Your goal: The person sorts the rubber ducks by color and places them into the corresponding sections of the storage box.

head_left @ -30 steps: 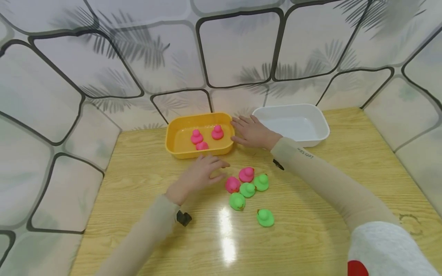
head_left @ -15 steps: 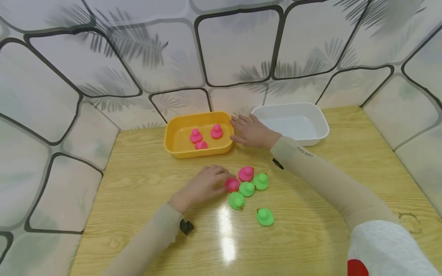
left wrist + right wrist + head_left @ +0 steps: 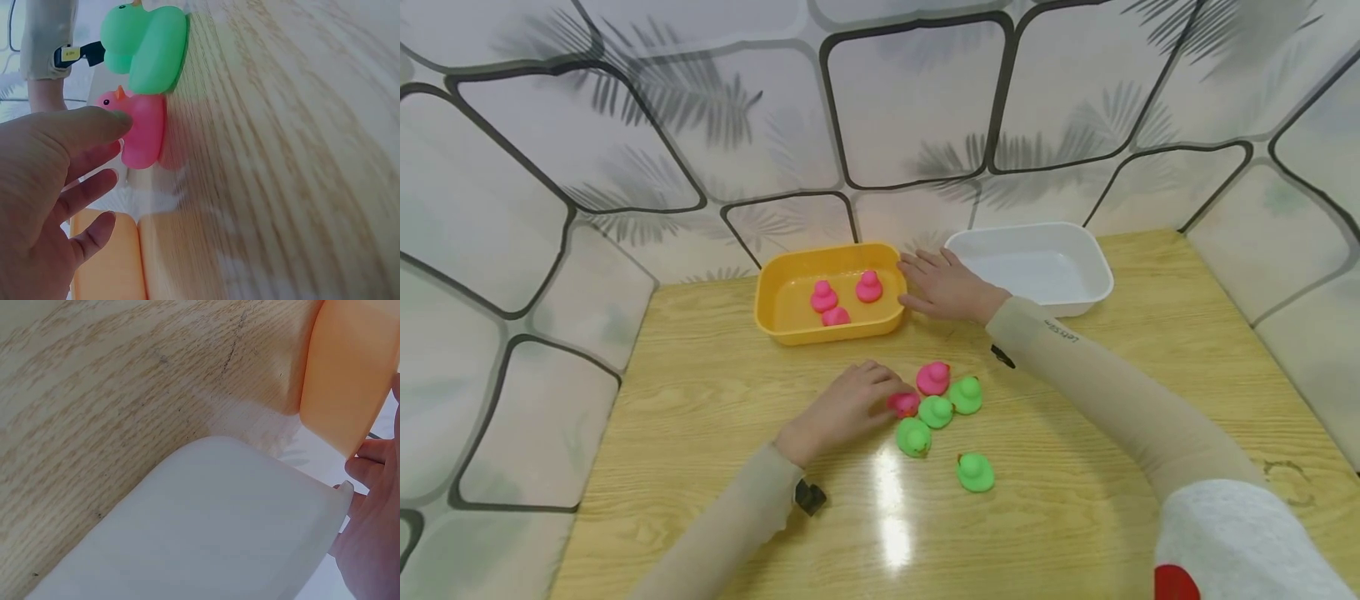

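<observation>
My left hand (image 3: pixel 850 406) pinches a pink rubber duck (image 3: pixel 906 406) at the left edge of a loose group on the table. In the left wrist view its thumb lies over the pink duck (image 3: pixel 147 128), index finger behind it and the other fingers free. Another pink duck (image 3: pixel 933 378) and several green ducks (image 3: pixel 936 412) sit close by. My right hand (image 3: pixel 951 287) lies with fingers extended between the two tubs, fingertips at the right rim of the yellow tub (image 3: pixel 805 335). Inside that tub are three pink ducks (image 3: pixel 868 287).
A white tub (image 3: pixel 1037 267) stands at the back right, just behind the right hand and forearm. One green duck (image 3: pixel 975 472) lies apart, nearer the front of the wooden table (image 3: pixel 1060 517). Patterned panels (image 3: pixel 917 108) rise at the back and both sides.
The left hand has moved right and slightly down, from near the yellow tub's front to the pink duck, and its fingers have closed on it. The right hand stays put.
</observation>
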`<state>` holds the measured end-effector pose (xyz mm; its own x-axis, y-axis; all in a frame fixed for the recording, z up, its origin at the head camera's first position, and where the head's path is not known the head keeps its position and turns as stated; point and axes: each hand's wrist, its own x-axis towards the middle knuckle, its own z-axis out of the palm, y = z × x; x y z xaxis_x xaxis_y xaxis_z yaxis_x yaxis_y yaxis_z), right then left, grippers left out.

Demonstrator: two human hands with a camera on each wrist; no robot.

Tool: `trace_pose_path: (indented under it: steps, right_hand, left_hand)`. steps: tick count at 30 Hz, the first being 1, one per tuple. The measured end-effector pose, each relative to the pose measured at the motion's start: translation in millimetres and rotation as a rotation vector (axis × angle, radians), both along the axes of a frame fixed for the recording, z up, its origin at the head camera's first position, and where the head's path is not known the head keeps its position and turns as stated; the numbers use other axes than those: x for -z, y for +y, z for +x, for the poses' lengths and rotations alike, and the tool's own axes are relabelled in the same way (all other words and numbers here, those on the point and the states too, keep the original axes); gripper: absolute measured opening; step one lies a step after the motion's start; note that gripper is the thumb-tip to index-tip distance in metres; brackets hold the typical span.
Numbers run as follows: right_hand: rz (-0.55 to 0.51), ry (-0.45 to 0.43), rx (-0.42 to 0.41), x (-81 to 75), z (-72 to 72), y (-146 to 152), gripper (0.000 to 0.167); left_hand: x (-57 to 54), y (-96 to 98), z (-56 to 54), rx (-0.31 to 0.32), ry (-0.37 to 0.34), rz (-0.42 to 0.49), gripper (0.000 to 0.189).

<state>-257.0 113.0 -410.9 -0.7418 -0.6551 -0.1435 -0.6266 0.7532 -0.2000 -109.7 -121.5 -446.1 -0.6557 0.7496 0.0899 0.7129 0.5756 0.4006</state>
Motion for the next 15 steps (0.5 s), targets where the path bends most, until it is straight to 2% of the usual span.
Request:
trace_pose_path:
  steps: [10, 15]
  right_hand:
    - [0.000, 0.011, -0.004, 1.9, -1.3, 0, 0.073]
    - [-0.003, 0.017, -0.007, 1.8, -1.7, 0, 0.073]
  left_hand:
    - [-1.1, -5.0, 0.6, -0.066, -0.018, -0.024, 0.027]
    - [-3.2, -12.5, 0.8, -0.088, 0.011, -0.017, 0.028]
